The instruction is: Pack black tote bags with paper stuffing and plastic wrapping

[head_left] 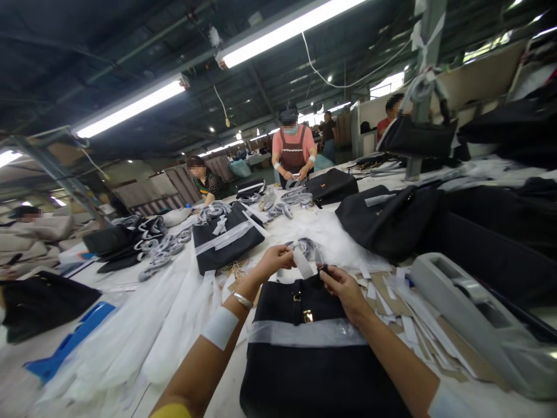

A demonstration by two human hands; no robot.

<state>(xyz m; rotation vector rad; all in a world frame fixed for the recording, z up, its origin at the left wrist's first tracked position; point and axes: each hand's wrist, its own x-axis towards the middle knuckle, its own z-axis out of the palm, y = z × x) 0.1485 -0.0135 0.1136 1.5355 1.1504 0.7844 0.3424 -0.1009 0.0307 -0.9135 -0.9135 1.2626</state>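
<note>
A black bag (304,371) with gold-coloured metal fittings lies in front of me, a clear plastic band (278,332) stretched across its front. Above its top edge, my left hand (278,259) is closed in a pinch at one end of a whitish wrapping strip (303,264). The strip curves toward my right hand (343,287), whose thumb and fingers pinch a small black strap end (322,269) at the top of the bag. Just behind my hands sits a bundle of grey-wrapped straps (307,248).
Another black bag (230,241) lies ahead to the left. Large black bags (387,217) and a grey plastic tape dispenser (474,319) are at right, beside scattered paper strips (418,325). White wrapping sheets (169,313) and a blue plastic tool (72,342) lie left. A person (293,148) works across the table.
</note>
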